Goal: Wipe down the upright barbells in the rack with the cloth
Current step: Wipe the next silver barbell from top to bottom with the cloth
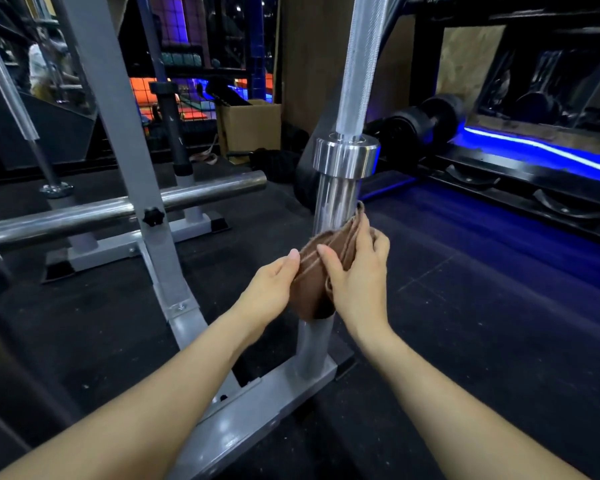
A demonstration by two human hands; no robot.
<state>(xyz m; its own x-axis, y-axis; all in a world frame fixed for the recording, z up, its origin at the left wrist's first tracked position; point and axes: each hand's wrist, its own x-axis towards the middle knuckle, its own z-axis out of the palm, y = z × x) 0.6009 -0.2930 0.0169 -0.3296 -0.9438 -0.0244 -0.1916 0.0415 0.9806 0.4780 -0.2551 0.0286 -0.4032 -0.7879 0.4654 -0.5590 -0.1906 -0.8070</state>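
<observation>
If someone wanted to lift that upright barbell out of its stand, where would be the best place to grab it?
Probably the rough, knurled shaft above the shiny collar, coming in from the side with fingers wrapped round it. The barbell stands nearly upright, so a sideways wrap suits it, and the textured part should slip less than the smooth sleeve below, where both hands now hold the brown cloth.

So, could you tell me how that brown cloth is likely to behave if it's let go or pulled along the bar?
The brown cloth looks floppy: it bunches in folds around the barbell sleeve. It would probably slide easily on that polished chrome, and likely drop if both hands released it.
</observation>
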